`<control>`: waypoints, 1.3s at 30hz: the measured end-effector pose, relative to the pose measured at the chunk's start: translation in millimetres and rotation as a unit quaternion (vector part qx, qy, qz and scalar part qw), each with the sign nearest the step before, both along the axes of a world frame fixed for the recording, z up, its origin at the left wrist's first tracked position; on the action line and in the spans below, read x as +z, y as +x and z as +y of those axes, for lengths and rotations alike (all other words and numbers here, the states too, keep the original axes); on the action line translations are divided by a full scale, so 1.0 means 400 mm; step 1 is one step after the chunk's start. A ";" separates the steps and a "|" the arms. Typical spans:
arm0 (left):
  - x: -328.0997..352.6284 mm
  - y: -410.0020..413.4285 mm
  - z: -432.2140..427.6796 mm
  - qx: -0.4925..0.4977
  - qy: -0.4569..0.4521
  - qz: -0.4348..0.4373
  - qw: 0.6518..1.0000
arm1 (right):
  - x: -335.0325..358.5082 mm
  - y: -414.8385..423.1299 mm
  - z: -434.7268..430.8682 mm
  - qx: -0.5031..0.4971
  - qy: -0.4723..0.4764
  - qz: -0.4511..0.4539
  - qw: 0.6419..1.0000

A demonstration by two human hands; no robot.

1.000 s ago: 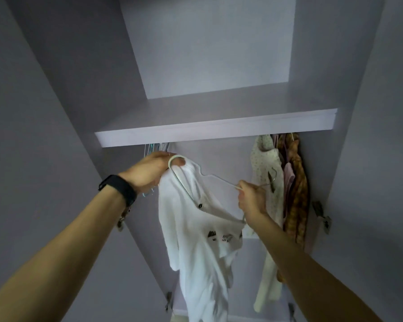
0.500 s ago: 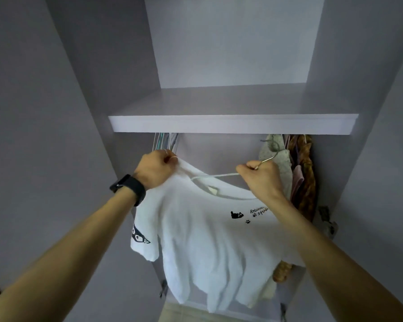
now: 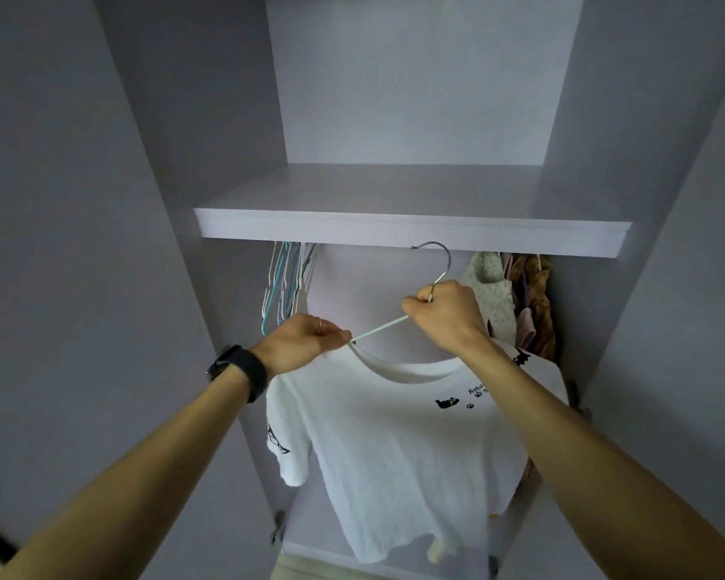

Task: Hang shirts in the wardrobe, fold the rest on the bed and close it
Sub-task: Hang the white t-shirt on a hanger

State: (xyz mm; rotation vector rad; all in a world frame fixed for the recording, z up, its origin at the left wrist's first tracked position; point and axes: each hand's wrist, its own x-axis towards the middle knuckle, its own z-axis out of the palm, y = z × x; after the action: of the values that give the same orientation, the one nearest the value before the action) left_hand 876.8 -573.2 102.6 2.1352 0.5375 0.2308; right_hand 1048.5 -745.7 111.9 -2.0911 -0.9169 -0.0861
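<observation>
One hanger (image 3: 379, 328): right hand (image 3: 440, 318) grips neck; left hand (image 3: 302, 343) pinches shirt (image 3: 394, 445), perhaps hidden wire.

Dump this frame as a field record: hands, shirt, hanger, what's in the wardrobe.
left hand: pinches white T-shirt at neckline
right hand: grips hanger just below its hook
hanger hook: up by shelf edge; rail hidden
shirt state: draped on hanger, print facing camera
left of shirt: empty hangers
right of shirt: hung garments
</observation>
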 end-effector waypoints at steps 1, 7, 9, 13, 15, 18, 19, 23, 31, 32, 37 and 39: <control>-0.006 -0.005 -0.002 0.004 -0.018 -0.016 1.000 | -0.006 0.002 -0.005 -0.007 0.010 0.008 1.000; 0.008 0.011 -0.028 0.023 -0.051 -0.137 0.989 | -0.028 -0.011 -0.004 0.028 -0.053 0.022 0.998; 0.007 0.021 -0.043 -0.024 -0.017 -0.084 0.996 | -0.024 -0.012 0.003 0.013 -0.034 0.021 0.999; 0.007 0.026 -0.062 -0.047 0.107 -0.062 0.991 | -0.002 -0.024 -0.004 0.047 0.021 0.064 0.997; 0.008 0.013 -0.055 -0.031 0.110 -0.097 0.989 | -0.007 -0.015 -0.044 0.091 0.058 0.104 0.989; 0.013 -0.010 -0.026 -0.010 0.107 -0.100 0.989 | -0.054 0.034 -0.126 0.068 -0.036 0.101 0.992; 0.014 -0.016 -0.015 0.001 0.119 -0.095 0.988 | -0.083 0.047 -0.146 0.054 -0.082 0.113 0.989; 0.010 -0.016 -0.014 0.023 0.196 -0.069 0.978 | -0.181 0.018 -0.163 0.034 -0.081 0.125 0.988; -0.024 0.049 -0.116 0.001 0.245 -0.120 0.962 | -0.241 -0.044 -0.131 0.024 0.033 0.094 0.995; -0.032 0.045 -0.108 0.006 0.241 -0.118 0.963 | -0.239 -0.044 -0.135 0.017 0.070 0.084 0.994; -0.056 0.039 -0.101 0.008 0.241 -0.107 0.965 | -0.214 -0.071 -0.130 0.012 0.224 -0.014 0.974; -0.055 0.038 -0.102 0.013 0.247 -0.111 0.963 | -0.197 -0.077 -0.127 0.029 0.243 -0.006 0.970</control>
State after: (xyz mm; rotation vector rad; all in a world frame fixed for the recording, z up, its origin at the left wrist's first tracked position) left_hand 892.1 -613.9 80.5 2.5385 0.4034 0.6686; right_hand 1017.9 -796.5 33.0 -1.6102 -0.8615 -0.2656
